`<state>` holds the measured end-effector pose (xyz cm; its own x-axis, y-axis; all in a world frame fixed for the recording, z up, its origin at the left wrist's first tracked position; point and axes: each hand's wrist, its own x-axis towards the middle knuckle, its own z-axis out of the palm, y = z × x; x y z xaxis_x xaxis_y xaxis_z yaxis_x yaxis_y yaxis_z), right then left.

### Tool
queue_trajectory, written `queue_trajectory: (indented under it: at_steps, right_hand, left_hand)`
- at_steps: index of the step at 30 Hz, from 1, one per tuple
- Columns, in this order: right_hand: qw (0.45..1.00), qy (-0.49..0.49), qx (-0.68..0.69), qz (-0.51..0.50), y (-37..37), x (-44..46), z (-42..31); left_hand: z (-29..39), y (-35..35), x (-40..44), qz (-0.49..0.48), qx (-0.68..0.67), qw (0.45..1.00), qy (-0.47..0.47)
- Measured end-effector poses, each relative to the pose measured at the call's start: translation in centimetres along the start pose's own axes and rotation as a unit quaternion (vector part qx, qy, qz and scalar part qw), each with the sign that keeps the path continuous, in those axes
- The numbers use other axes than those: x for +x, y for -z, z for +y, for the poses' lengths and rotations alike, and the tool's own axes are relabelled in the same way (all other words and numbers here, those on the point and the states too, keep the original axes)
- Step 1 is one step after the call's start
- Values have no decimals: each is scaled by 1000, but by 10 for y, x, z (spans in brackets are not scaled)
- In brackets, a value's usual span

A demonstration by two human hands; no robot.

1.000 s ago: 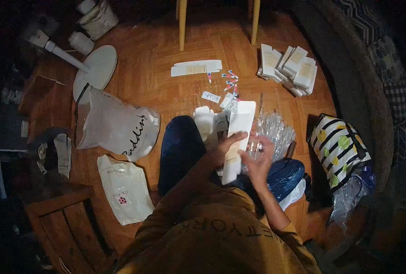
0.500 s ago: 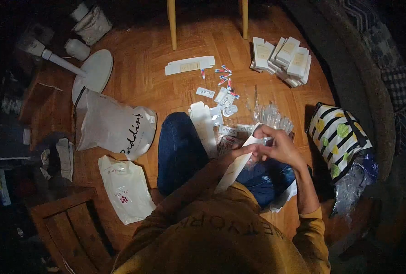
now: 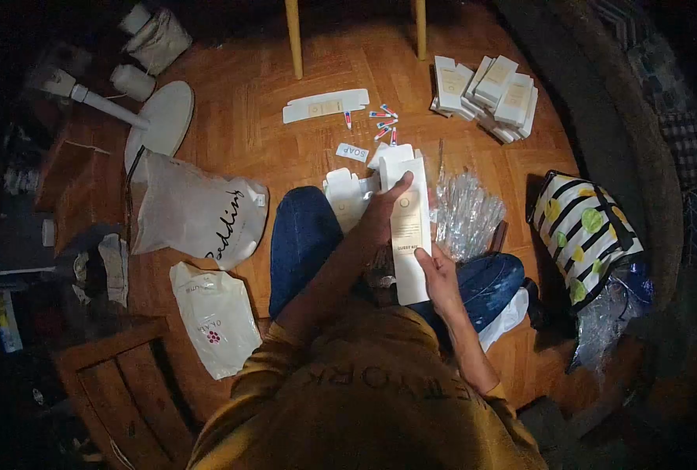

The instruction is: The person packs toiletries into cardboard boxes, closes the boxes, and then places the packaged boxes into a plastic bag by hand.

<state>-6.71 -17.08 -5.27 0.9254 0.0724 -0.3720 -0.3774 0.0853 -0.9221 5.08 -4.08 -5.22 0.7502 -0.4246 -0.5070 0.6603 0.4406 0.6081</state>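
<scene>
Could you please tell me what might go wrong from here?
The white box is held between the left hand and right hand; a tight squeeze might dent its thin-looking card.

The clear plastic packets lie close to the right knee, so a shift of the leg could scatter them.

The stacked boxes lie unevenly on one another, so a bump could make some slide off.

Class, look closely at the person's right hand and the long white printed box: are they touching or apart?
Touching. The head view shows the right hand with its thumb pressed over the front edge of the long white printed box.
</scene>
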Motion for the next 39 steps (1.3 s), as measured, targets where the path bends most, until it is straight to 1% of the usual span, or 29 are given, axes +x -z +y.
queue_trajectory:
  at_steps: [1, 3, 5, 6, 8, 9, 10, 11, 12, 14, 15, 17, 18, 19, 20, 21, 22, 23, 24, 25, 27, 28, 29, 31, 32, 35, 36, 37, 39]
  right_hand:
    - [999, -27, 42, 7, -2, -2, -2]
    - [997, -25, 58, 40, -6, 0, 0]
    - [994, -53, 50, 81, -3, 5, 5]
    - [993, -65, 42, 90, 2, 9, 16]
    - [997, -51, 9, 62, 5, 8, 37]
    - [998, -58, 16, 36, 0, 1, 27]
    - [998, -65, 23, 9, -7, -6, 17]
    - [998, -66, 23, 9, -11, -12, 7]
    - [999, -44, 0, 10, -13, -17, 1]
    - [1000, -10, 6, 18, -11, -25, 10]
    - [1000, -11, 5, 19, -6, -27, 17]
    - [994, -7, -88, 62, -1, -25, 23]
    - [994, -7, -89, 61, -1, -24, 17]
    - [990, -101, -69, 65, -1, -23, 6]
    - [977, -194, -49, 67, -1, -19, -1]
    - [978, -195, -47, 63, 3, -9, 8]
    - [981, -29, -140, 135, 12, 0, 20]
    - [943, 138, -228, 201, 20, 7, 32]
    - [956, 123, -149, 220, 19, 13, 14]
    - [962, 110, -69, 238, 16, 20, -10]
    - [960, 132, -47, 241, 14, 30, -17]
    - [956, 121, -86, 252, 15, 34, -14]
    - [951, 111, -127, 261, 17, 37, -14]
    - [955, 81, -176, 224, 9, 30, -26]
    - [961, 75, -154, 215, 3, 27, -27]
    - [970, 113, -75, 200, -2, 29, -17]
    - [964, 145, -113, 192, -2, 27, -13]
    - [955, 178, -150, 184, -1, 25, -10]
    - [964, 165, -110, 176, -1, 22, -8]
  left_hand:
    - [-5, 7, 4, -3, 20, 1000, 7]
    - [-18, 16, 10, -3, 164, 982, -96]
    - [-26, 22, 20, 93, 85, 992, -30]
    - [-27, 15, 19, 93, 83, 992, -30]
    - [-22, -2, 11, 166, 22, 973, -162]
    - [-19, -1, 10, 168, 22, 972, -164]
    - [-16, 1, 9, 198, 186, 938, -216]
    - [-14, 3, 10, 220, 345, 875, -261]
    - [-15, 12, 17, 220, 344, 875, -259]
    - [-22, 36, 39, 266, 155, 933, -187]
    - [-21, 31, 36, 266, 155, 933, -185]
    - [-14, 17, 26, 254, 161, 930, -213]
    - [-17, 18, 24, 255, 326, 879, -238]
    - [-30, 16, 17, 257, 325, 878, -239]
    - [-51, 11, 5, 267, 370, 828, -326]
    - [-67, 11, -5, 270, 393, 799, -366]
    - [-82, 10, -15, 275, 415, 767, -405]
    - [-96, 10, -24, 253, 499, 765, -318]
    - [-103, 9, -29, 226, 575, 751, -232]
    - [-103, 1, -34, 224, 575, 751, -234]
    - [-92, -15, -48, 118, 373, 904, -173]
    - [-94, -2, -35, 68, 369, 919, -119]
    - [-96, -3, -29, 69, 367, 920, -122]
    - [-71, -27, -36, 190, 396, 824, -358]
    - [-59, -31, -40, 218, 476, 767, -372]
    - [-72, -16, -22, 245, 451, 755, -407]
    - [-68, -20, -30, 223, 447, 788, -362]
    - [-67, -20, -32, 221, 447, 789, -359]
    - [-65, -19, -33, 154, 437, 813, -352]
